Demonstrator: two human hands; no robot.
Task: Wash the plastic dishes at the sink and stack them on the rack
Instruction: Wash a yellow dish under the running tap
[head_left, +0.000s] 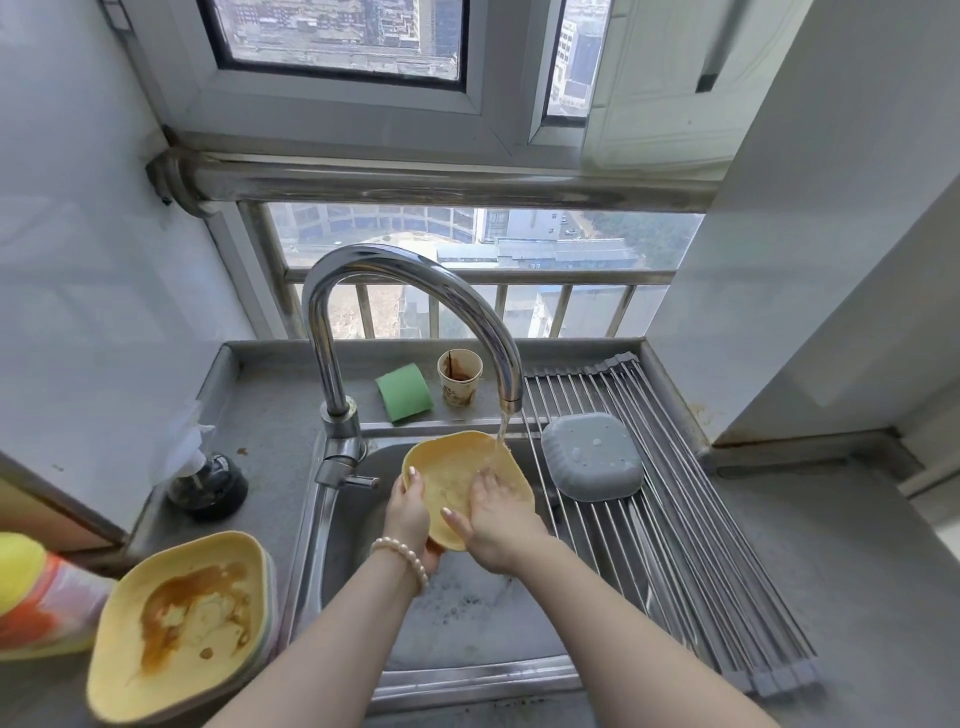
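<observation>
The steel sink (363, 597) sits in the middle of the counter, and I stand at its near edge so both arms reach over the basin. To the right, the roll-up wire rack (675, 545) spans the sink's right side, so anything set there drips back into the basin. The curved faucet (410, 275) rises at the far left rim and arcs right; its stream falls onto the far right rim of the yellow plastic dish (457, 467) I hold tilted over the basin, so the water runs across its inside.

On the near left counter waits a stack of dirty plastic dishes (182, 618), the top yellow one smeared brown, placed within reach for its turn. A grey plastic dish (592, 457) lies upside down on the far part of the rack, just right of the stream, inverted to drain.

My left hand (408, 512) grips the yellow dish's left rim, thumb over the edge, steadying it. My right hand (491, 512) lies flat inside it, fingers straight, rubbing the surface under the water.

A green sponge (404, 392) and a stained paper cup (460, 378) stand on the far ledge.
</observation>
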